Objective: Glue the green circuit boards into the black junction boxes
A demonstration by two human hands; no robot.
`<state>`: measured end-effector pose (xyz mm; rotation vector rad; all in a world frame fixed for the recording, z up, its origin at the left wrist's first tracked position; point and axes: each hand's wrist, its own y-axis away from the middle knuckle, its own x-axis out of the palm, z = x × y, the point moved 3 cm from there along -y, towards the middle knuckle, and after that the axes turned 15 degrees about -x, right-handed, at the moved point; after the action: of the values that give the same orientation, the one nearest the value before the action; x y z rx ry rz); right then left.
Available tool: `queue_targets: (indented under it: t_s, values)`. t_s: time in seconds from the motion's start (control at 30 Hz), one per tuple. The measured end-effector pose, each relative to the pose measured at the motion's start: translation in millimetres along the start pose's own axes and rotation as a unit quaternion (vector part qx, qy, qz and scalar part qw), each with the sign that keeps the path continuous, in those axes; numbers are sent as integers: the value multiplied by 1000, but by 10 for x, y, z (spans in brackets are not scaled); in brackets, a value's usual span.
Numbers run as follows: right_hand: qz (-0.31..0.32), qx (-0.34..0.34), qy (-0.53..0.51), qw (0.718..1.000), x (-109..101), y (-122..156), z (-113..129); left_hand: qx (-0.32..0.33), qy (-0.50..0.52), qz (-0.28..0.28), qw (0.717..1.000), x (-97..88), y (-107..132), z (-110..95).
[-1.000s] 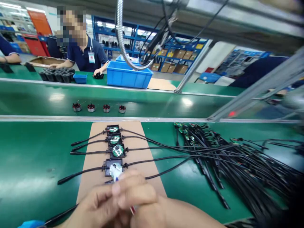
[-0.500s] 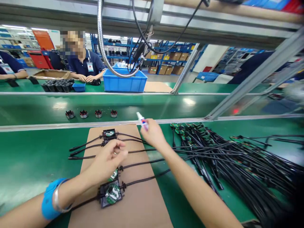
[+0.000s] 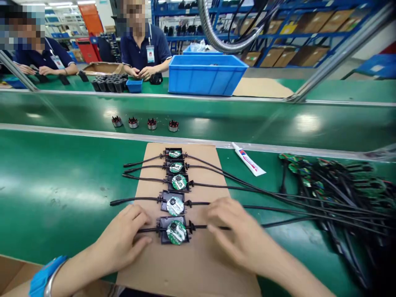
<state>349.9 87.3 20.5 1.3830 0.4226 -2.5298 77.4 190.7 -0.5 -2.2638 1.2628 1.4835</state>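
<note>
Several black plastic housings, each with a round green circuit board smeared with white paste, lie in a column on a cardboard sheet point(image 3: 185, 272). Black cables run out both sides of each. Beside the nearest housing point(image 3: 174, 230), my left hand point(image 3: 123, 235) has thumb and fingers apart around its short left cable point(image 3: 148, 229); whether it touches the cable is unclear. On the other side, my right hand point(image 3: 238, 231) hovers over or rests near the right-hand cable, fingers spread and slightly blurred. A white tube point(image 3: 249, 161) with red and blue print lies beyond it.
A heap of black cables with green boards point(image 3: 334, 202) covers the right of the bench. Several small motor parts point(image 3: 152, 123) stand in a row behind the metal rail. Across the bench are a blue bin point(image 3: 204, 76) and two people at work.
My right hand has put the tube down on the bench and come back toward the nearest housing. My left hand has moved down to that housing's left cable. The view has shifted right and down.
</note>
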Motion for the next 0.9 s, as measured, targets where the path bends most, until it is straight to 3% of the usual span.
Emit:
queue_targets:
  t_s: [0.07,0.13,0.27,0.43,0.6,0.9]
  values:
    - [11,-20,-17,1000,258,62,197,12,3,-15,1000,49,-16,-9]
    - [-22,-27,-16,999,382,107,261,32,37,-27,998,31,4,-37]
    - [-51,-85,10,995,246,153,411,42,124,-2,991,-74,139,-110]
    - [20,-111,66,991,51,77,658,30,112,-3,993,-85,214,-195]
    - [63,-102,70,990,125,-43,605,16,79,-3,997,-9,129,-241]
    - [203,-70,74,974,215,-341,603,-20,57,26,998,11,64,-274]
